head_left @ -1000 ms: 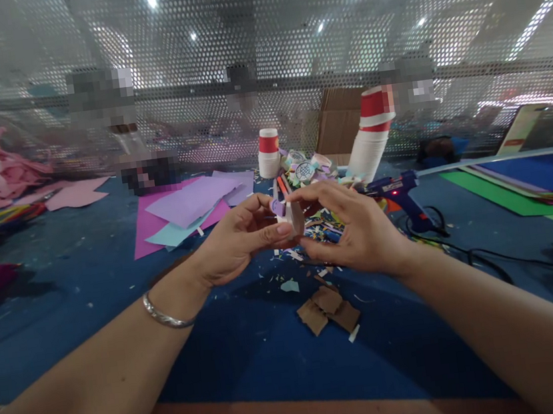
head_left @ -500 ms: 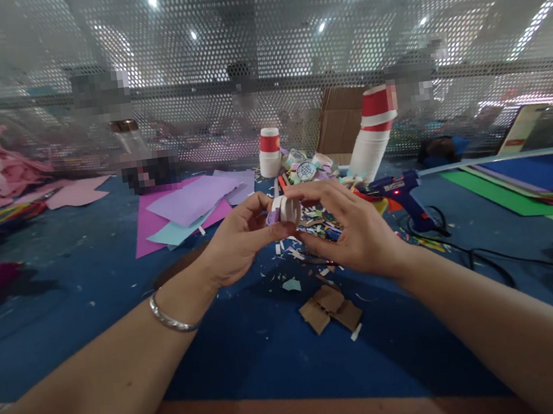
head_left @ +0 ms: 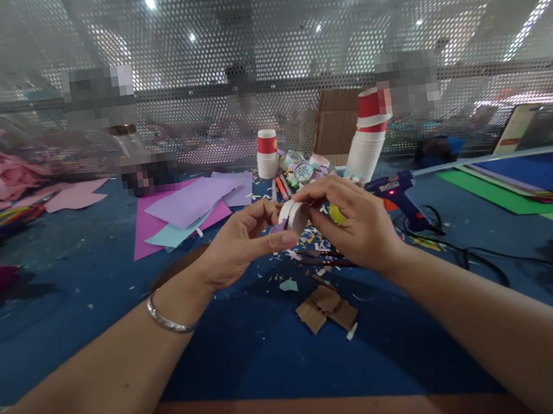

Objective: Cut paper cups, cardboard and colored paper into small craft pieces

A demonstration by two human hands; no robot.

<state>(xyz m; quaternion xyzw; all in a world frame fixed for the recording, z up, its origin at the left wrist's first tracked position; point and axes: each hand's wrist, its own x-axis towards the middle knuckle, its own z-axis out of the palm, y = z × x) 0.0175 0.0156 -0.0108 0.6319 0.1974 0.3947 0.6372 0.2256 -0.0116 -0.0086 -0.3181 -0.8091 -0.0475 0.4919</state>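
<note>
Between both hands is a small white round piece (head_left: 298, 216), shaped like a cut-off paper cup bottom, with a bit of purple paper (head_left: 279, 226) on its left side. My left hand (head_left: 234, 247) pinches it from the left, thumb along its lower edge. From the right, my right hand (head_left: 358, 222) grips its rim between thumb and fingers. Scissors (head_left: 325, 256), partly hidden, lie under my right hand. Pieces of brown cardboard (head_left: 326, 301) rest on the blue table below the hands, among paper scraps (head_left: 289, 286).
A glue gun (head_left: 401, 195) with a lit red light stands at right, its cord trailing across the table. Stacked paper cups (head_left: 368, 152) lean behind it; a shorter stack (head_left: 268, 157) stands mid-back. Purple sheets (head_left: 190, 201) lie left, green sheets (head_left: 497, 197) right. Decorated pieces (head_left: 302, 171) are heaped behind.
The white piece has turned slightly and shifted a little right. My right thumb has come up and closed against it, uncovering more of the scissors. The camera view has shifted slightly.
</note>
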